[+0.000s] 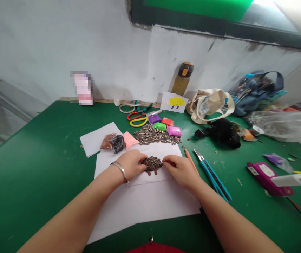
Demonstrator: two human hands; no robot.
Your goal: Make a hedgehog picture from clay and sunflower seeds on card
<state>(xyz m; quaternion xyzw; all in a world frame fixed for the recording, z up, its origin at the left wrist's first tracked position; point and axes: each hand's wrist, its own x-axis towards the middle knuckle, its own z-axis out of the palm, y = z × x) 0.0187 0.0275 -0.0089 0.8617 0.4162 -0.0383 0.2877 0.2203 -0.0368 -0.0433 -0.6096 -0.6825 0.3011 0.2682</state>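
On a white sheet of paper [163, 196] lies a small hedgehog-like figure [152, 163] covered in overlapping sunflower seeds, with short brown feet below it. My left hand [131, 164] grips its left edge between thumb and fingers; a silver bracelet is on that wrist. At the figure's right end, my right hand [178, 168] has thumb and forefinger pinched together, and whatever is between them is too small to make out. Just behind the paper spreads a pile of loose sunflower seeds [150, 135]. Brown and black clay packets [112, 142] lie beyond my left hand.
Right of the paper are an orange pencil [191, 161], a blue utility knife [213, 177] and a magenta glue gun [268, 178]. Scissors [142, 117] and several coloured clay packs [174, 131] lie behind. A bottle [182, 79], a hedgehog picture card [174, 102] and bags [210, 105] stand near the wall.
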